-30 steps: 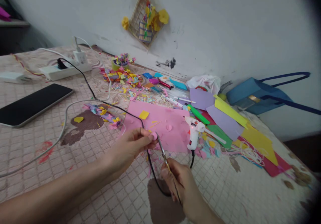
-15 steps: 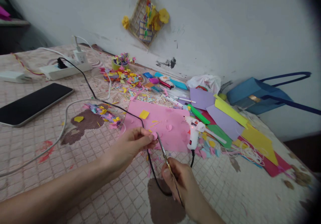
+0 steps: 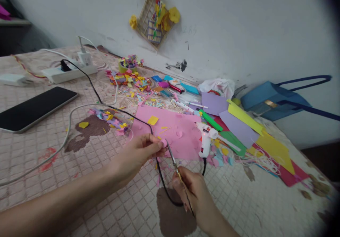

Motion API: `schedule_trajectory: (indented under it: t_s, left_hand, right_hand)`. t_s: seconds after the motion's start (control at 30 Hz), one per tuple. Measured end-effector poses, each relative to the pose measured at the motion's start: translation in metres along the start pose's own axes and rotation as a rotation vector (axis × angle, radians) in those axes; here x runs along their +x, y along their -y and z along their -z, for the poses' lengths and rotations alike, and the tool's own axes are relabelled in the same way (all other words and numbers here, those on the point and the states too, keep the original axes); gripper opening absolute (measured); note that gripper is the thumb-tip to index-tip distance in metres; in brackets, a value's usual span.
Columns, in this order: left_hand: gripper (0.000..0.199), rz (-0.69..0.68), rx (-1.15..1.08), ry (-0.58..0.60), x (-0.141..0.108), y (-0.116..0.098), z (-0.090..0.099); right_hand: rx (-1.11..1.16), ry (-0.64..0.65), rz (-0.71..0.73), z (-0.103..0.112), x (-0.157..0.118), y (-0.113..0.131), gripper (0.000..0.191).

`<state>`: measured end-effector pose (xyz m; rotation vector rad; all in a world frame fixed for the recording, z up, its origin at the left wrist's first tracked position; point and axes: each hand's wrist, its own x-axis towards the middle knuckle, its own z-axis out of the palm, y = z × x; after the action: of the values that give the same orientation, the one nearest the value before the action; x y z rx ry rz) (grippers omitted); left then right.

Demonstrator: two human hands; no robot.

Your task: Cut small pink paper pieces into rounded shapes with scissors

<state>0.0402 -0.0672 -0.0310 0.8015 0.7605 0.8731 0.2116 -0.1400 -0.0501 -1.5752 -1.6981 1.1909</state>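
Observation:
My left hand (image 3: 143, 151) pinches a small round piece of pink paper (image 3: 164, 143) between thumb and fingers. In my right hand (image 3: 193, 189) is a slim pair of scissors (image 3: 171, 155), seen nearly edge-on, with grey blades and a gold and dark handle. The blade tips meet the right edge of the pink piece. Beneath both hands lies a pink sheet (image 3: 140, 118), with a yellow square (image 3: 153, 120) and small paper curls on it. To the right, a white hot glue gun (image 3: 205, 143) rests at the sheet's edge. Its black cord (image 3: 162, 178) loops below my hands.
A phone (image 3: 37, 109) and a power strip (image 3: 70, 73) lie left. Paper scraps (image 3: 127, 79) are heaped behind the sheet. Coloured paper sheets (image 3: 239, 127), white string (image 3: 261, 164) and a blue bag (image 3: 271, 100) are at the right.
Both hands stay almost in place, with the scissors still at the pink piece. The view has shifted very slightly.

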Motion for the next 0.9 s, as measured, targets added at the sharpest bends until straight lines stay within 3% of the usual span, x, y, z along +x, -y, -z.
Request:
schedule_trajectory:
  t_s: [0.9]
  left_hand:
    - [0.016,0.015,0.085,-0.005,0.0020,-0.0050,0.0019]
  right_hand:
    - [-0.066,-0.006,0.036,0.0045,-0.0007,-0.0038,0.042]
